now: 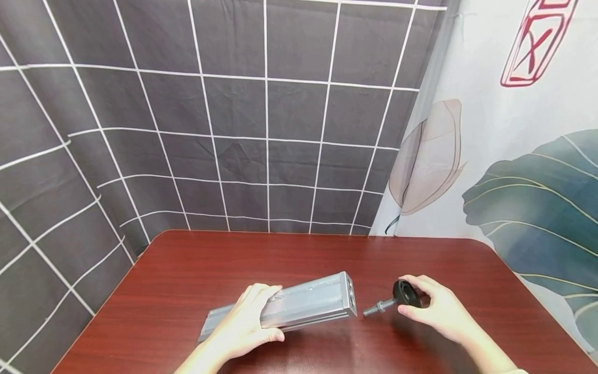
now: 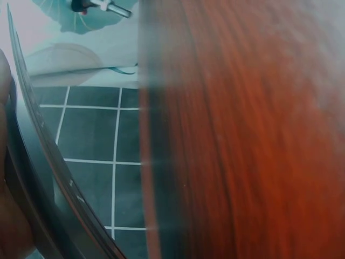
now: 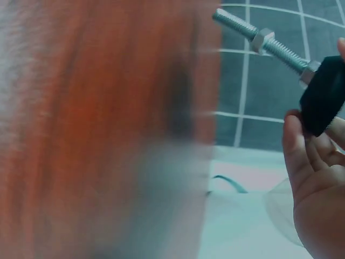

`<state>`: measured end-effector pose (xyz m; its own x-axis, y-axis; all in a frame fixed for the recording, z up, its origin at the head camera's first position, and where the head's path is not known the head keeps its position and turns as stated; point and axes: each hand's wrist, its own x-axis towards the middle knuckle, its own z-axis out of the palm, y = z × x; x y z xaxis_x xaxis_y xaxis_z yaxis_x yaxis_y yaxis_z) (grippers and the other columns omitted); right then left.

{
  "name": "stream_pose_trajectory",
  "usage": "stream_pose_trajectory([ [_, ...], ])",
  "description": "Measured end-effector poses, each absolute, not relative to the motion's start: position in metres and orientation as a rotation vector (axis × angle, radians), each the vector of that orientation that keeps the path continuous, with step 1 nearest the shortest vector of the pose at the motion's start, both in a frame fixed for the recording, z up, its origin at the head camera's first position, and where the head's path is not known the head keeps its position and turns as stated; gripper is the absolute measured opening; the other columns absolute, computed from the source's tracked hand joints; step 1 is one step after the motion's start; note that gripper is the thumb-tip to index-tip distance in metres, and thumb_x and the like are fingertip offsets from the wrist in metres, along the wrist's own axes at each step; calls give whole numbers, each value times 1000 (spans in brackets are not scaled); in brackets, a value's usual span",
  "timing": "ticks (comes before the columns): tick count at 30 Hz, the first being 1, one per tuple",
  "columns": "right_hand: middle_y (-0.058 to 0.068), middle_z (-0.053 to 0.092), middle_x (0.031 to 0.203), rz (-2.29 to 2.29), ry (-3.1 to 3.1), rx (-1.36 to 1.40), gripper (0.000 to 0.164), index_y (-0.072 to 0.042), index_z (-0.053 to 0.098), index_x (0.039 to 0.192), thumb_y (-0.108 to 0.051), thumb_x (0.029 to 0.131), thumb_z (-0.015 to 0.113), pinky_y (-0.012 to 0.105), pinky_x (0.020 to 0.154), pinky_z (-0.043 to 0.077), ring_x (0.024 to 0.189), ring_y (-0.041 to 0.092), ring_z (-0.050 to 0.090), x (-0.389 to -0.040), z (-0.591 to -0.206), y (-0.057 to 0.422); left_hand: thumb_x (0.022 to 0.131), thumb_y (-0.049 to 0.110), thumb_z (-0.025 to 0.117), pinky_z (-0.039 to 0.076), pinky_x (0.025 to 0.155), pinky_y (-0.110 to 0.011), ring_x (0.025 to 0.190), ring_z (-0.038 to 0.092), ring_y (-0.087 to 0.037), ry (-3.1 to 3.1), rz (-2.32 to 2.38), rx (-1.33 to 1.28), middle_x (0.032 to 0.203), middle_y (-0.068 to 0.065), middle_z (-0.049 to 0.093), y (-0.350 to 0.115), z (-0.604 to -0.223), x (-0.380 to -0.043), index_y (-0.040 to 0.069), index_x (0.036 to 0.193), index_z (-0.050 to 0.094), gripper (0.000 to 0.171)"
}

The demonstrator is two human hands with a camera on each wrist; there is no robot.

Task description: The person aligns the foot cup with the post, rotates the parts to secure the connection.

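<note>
My left hand [image 1: 247, 322] grips a silver aluminium profile [image 1: 308, 301] across its middle, with its right end raised and turned toward the other hand. Slots and holes show in that end face. In the left wrist view the profile [image 2: 40, 162] runs along the left edge. My right hand [image 1: 439, 306] pinches the black round base of a levelling foot [image 1: 405, 293] by its rim. The foot's threaded bolt [image 3: 283, 53], with nuts on it, points left toward the profile's end, a small gap apart from it. Part of the base is hidden behind the fingers.
Both hands are over a red-brown wooden table [image 1: 280, 249]. Behind it hangs a dark grey curtain [image 1: 299, 114] with a white grid. At the right is a white cloth [image 1: 490, 119] printed with leaves.
</note>
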<state>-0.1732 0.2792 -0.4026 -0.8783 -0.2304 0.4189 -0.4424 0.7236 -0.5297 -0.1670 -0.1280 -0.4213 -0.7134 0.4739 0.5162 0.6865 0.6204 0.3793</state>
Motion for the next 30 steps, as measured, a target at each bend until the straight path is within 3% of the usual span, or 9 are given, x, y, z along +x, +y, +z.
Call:
stream_pose_trajectory([
  [8, -10, 54, 92, 1001, -2438, 523, 53, -17, 62, 114, -5, 66, 82, 20, 56, 37, 76, 4, 44, -164, -374, 273, 59, 50, 78, 41, 89, -37, 110, 46, -16, -2509, -824, -901, 118, 4, 50, -129, -420, -167, 10, 130, 51, 85],
  [19, -8, 57, 102, 1107, -2216, 695, 61, 2, 60, 113, 17, 56, 76, 10, 70, 41, 85, 3, 50, -153, -346, 263, 61, 51, 77, 43, 87, -35, 109, 47, -15, -2497, -842, -910, 117, 5, 50, -128, -418, -164, 9, 129, 51, 85],
  [25, -10, 60, 108, 1303, -2115, 689, 59, 8, 55, 116, 22, 60, 66, 11, 73, 42, 87, 4, 54, -146, -330, 257, 59, 49, 78, 42, 88, -35, 110, 46, -14, -2499, -847, -900, 118, 5, 50, -128, -418, -164, 11, 129, 51, 85],
  [30, -2, 62, 110, 1562, -1964, 794, 56, 14, 52, 118, 23, 64, 62, 14, 76, 42, 87, 8, 56, -144, -323, 252, 59, 49, 79, 43, 88, -34, 110, 46, -14, -2506, -864, -900, 118, 5, 50, -128, -417, -163, 11, 129, 51, 85],
])
